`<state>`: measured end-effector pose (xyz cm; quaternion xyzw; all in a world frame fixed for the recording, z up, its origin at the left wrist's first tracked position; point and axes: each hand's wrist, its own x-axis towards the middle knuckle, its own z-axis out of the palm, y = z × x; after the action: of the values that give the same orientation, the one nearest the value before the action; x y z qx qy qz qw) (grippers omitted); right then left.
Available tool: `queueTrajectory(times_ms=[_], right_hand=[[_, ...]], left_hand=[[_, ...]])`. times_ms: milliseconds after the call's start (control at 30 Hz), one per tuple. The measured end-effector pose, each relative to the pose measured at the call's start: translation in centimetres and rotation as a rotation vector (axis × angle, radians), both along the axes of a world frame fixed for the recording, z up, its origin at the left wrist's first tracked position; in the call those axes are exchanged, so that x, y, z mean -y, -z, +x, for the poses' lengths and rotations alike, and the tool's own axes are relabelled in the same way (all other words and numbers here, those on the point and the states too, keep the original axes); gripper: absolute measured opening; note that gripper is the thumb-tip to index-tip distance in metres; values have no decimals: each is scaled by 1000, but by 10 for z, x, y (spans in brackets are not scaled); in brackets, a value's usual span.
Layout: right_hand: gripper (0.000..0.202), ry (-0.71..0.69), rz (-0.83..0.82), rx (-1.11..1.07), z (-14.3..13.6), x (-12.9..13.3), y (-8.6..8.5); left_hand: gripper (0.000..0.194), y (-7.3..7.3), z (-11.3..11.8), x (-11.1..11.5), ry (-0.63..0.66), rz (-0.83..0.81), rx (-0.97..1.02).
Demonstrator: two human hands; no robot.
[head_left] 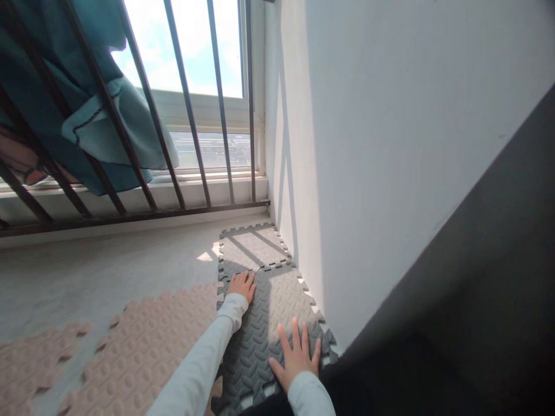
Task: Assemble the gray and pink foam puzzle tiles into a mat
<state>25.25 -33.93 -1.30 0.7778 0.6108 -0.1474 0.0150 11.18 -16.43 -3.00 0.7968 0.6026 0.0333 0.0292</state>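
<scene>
A dark grey foam puzzle mat (264, 323) lies on the floor along the white wall, its surface patterned with raised ridges. Beyond it a second grey foam tile (251, 245) sits by the railing, and their toothed edges meet, with a small uneven spot along the seam. My left hand (243, 286) rests on the nearer mat close to that seam, its fingers stretched forward. Spread flat, my right hand (297, 352) lies on the same mat at its near right part. Neither hand grips anything.
Pink foam tiles (151, 341) lie to the left, partly under my left forearm. A dark metal railing (186, 110) crosses in front of the window, with teal cloth (121, 127) hanging behind its bars. The white wall (368, 144) bounds the right side.
</scene>
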Motion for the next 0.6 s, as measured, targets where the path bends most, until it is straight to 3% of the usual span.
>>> queueTrajectory(times_ms=[100,200,367,467,600], right_hand=[[58,21,5,27,-4,0,-5],[56,34,12,58,-6,0,-5],[58,34,11,74,-6,-1,-2],[60,19,-12,46,-5,-2,-3],[60,15,-54,-32,-2,-2,-5]], left_hand=[[47,2,-7,4,-8,-51,12],[51,-5,-4,2,-8,-102,-2],[54,-18,29,-8,-8,-112,23],[53,-15,51,-11,79,-153,46],[55,-12,61,-10,78,-199,69]])
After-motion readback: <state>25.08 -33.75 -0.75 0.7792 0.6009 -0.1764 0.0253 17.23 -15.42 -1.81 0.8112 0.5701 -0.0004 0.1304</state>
